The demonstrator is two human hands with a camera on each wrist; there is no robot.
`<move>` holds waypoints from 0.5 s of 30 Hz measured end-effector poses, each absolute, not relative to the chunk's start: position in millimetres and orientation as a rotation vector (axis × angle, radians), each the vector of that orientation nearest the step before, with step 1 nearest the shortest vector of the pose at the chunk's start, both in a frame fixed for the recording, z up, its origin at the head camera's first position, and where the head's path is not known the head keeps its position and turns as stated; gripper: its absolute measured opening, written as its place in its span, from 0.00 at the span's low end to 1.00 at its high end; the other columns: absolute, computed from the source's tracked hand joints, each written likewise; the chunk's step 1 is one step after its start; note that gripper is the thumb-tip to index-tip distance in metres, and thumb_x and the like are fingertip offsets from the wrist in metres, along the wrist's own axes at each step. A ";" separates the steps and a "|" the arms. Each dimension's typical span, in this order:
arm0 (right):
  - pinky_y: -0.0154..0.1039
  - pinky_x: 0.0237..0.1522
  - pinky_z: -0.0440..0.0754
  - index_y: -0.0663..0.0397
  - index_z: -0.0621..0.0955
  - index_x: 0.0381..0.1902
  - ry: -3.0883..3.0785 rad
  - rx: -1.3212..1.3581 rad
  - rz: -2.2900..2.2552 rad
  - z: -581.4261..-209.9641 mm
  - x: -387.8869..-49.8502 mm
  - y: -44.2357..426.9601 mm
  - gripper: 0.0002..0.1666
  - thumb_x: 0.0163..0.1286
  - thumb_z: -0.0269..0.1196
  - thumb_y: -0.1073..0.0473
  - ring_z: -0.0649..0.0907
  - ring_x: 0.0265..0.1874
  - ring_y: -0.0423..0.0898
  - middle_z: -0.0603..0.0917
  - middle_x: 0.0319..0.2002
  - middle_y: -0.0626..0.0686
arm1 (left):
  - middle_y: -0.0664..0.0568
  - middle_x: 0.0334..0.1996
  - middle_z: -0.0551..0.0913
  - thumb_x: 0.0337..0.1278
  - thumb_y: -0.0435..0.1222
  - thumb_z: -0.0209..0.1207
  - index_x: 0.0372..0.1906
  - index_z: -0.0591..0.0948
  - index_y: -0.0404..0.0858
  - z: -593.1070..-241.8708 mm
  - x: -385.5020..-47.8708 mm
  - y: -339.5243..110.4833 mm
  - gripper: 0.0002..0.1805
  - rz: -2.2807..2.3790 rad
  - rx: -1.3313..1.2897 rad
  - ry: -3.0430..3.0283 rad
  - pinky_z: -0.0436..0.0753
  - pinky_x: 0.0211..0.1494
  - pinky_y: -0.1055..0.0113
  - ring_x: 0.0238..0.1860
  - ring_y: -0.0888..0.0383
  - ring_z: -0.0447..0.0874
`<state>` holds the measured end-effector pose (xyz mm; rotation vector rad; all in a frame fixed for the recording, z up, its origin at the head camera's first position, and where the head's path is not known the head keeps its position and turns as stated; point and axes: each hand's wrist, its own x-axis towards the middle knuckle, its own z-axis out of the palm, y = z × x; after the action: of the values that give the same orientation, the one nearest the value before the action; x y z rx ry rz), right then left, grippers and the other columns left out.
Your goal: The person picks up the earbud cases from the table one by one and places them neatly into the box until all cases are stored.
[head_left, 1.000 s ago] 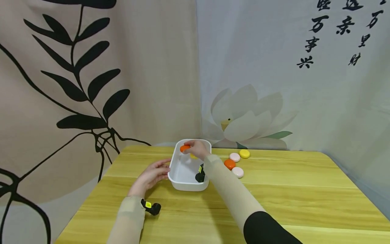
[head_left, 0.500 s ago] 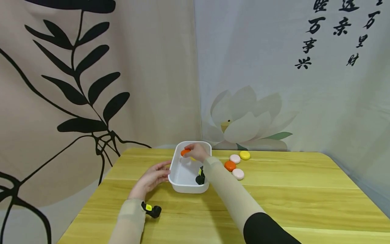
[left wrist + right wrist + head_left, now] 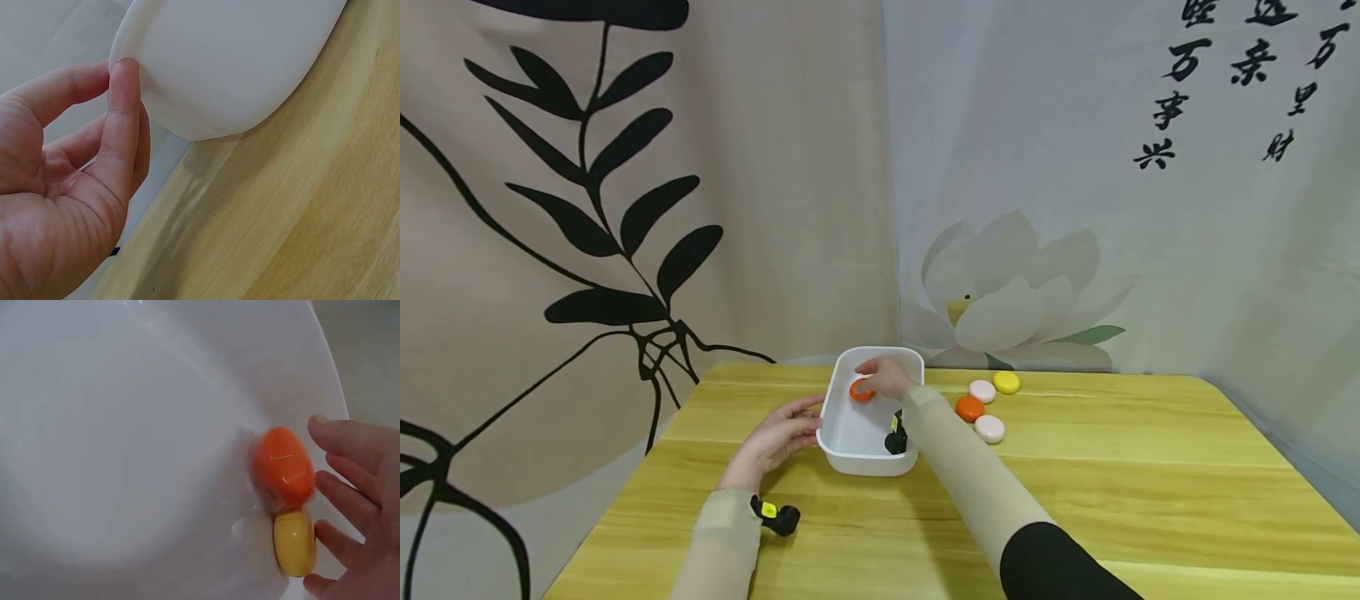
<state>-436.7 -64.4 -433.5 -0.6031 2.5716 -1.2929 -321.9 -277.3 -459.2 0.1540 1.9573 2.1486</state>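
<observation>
Near the far edge of a yellowish wood-grain table (image 3: 1120,475) stands a white, plastic-looking rectangular container with rounded corners (image 3: 865,464). A person's left hand (image 3: 778,433) is at its left side, fingers loosely bent and a little apart, fingertips touching the wall by the rim. Reaching over the opposite side, the right hand (image 3: 889,379) is inside the container, its fingers spread wide and gripping nothing, tips just beside a glossy, rounded orange piece (image 3: 284,464); whether one touches it, I cannot tell. That orange piece lies in the container next to the wall, with a glossy, rounded yellow piece (image 3: 295,542) close against it, near the other fingers. On the table to the right of the container sit a bright yellow disc (image 3: 1007,382), a pale pink disc (image 3: 982,391), a red-orange disc (image 3: 970,408) and a second pale pink disc (image 3: 990,429). Behind hangs a pale fabric backdrop (image 3: 805,208) printed with black leaves, a white lotus and black Chinese characters.
</observation>
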 end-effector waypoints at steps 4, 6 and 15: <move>0.41 0.59 0.74 0.61 0.81 0.54 2.557 -0.574 -1.316 -431.2 -438.6 -65.0 0.25 0.58 0.69 0.63 0.79 0.55 0.52 0.82 0.54 0.58 | 0.31 0.55 0.72 0.65 0.26 0.55 0.71 0.60 0.28 -456.3 -322.6 -276.5 0.32 2.150 0.143 1.955 0.84 0.43 0.68 0.37 0.56 0.81; 0.42 0.59 0.75 0.61 0.82 0.54 2.567 -0.579 -1.310 -429.8 -438.1 -65.0 0.24 0.58 0.68 0.64 0.79 0.54 0.52 0.82 0.53 0.57 | 0.34 0.53 0.74 0.65 0.26 0.55 0.71 0.60 0.29 -456.4 -323.6 -276.5 0.31 2.148 0.138 1.960 0.84 0.42 0.68 0.37 0.56 0.81; 0.44 0.59 0.75 0.57 0.82 0.55 2.586 -0.579 -1.258 -426.9 -437.0 -62.2 0.24 0.59 0.68 0.60 0.78 0.54 0.51 0.82 0.53 0.55 | 0.37 0.50 0.75 0.65 0.26 0.55 0.71 0.59 0.27 -457.6 -321.0 -276.6 0.32 2.145 0.136 1.974 0.84 0.42 0.68 0.37 0.57 0.81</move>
<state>-437.0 -62.2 -426.9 -0.5789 2.5857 -1.2579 -321.0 -276.6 -457.6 0.1361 1.9736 2.1453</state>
